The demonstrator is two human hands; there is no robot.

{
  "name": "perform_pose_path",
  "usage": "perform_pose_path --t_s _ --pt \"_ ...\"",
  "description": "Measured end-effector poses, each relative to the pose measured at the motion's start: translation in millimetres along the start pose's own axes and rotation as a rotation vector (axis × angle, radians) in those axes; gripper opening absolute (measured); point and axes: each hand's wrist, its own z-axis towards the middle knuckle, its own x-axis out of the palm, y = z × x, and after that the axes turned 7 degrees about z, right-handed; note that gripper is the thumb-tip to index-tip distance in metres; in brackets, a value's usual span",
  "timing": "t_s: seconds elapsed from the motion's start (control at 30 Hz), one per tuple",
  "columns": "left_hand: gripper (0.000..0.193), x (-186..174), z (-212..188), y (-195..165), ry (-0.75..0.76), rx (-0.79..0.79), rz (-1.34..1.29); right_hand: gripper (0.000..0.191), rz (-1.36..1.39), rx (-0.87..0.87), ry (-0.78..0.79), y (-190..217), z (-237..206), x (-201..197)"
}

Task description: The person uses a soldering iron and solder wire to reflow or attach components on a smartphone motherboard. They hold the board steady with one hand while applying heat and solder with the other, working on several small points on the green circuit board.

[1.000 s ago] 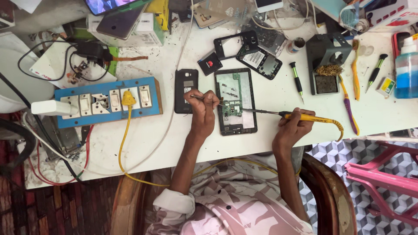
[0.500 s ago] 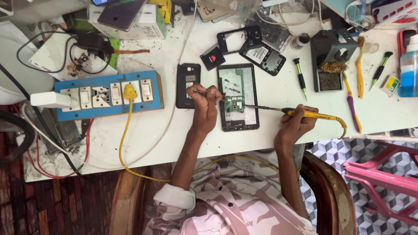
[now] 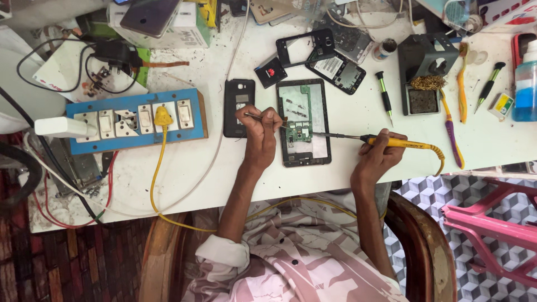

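With little changed since a moment ago, our right hand (image 3: 380, 156) still grips the yellow soldering iron (image 3: 400, 143) on the opened phone (image 3: 302, 122) while our left hand (image 3: 262, 130) pinches tweezers (image 3: 258, 117).

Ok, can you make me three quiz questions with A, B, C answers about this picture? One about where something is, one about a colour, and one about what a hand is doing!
1. Where does the black phone cover lie?
A. Just left of the opened phone
B. On the pink chair
C. Under the blue bottle

2. What colour is the plug in the blue switch board?
A. Green
B. Yellow
C. White

3. What is the right hand doing?
A. Resting flat and empty
B. Lifting a bottle
C. Holding the yellow soldering iron

Answers:
1. A, the cover sits beside the opened phone's left edge on the white table.
2. B, the plug and its cord are yellow.
3. C, the fingers wrap the yellow handle, its tip pointing onto the phone's board, while the left hand holds a thin metal tool.
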Motion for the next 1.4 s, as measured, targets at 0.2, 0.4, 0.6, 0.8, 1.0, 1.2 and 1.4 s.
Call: perform_pose_path --t_s 0.2,0.4,0.6,0.8,1.0,1.2,1.4 --pt "0.017 0.1 -0.4 0.5 -0.006 -0.015 0.015 0.018 -0.007 0.029 -0.01 -1.9 0.7 -0.9" --pt "0.018 0.5 -0.1 -0.7 -0.001 0.002 0.015 0.018 0.011 0.054 -0.034 -2.6 0.7 -0.4" --pt "0.018 0.2 -1.0 -2.5 -0.002 0.012 0.042 0.014 0.049 0.044 -0.019 -4.9 1.4 -3.5" --pt "0.019 0.1 -1.0 -2.5 0.0 0.011 0.059 0.013 0.058 0.071 -0.063 -6.9 0.4 -6.6" --pt "0.019 0.6 -2.0 -1.1 -0.014 0.002 0.036 0.022 0.035 0.018 0.0 -4.8 -1.4 -4.3" --pt "0.018 -0.1 -2.0 0.5 -0.006 0.002 0.032 0.021 -0.003 0.023 0.008 -1.9 -0.3 -2.7" --pt "0.016 -0.3 -1.8 0.5 -0.007 0.028 0.027 0.018 0.025 -0.002 0.029 -3.6 1.5 -3.9"
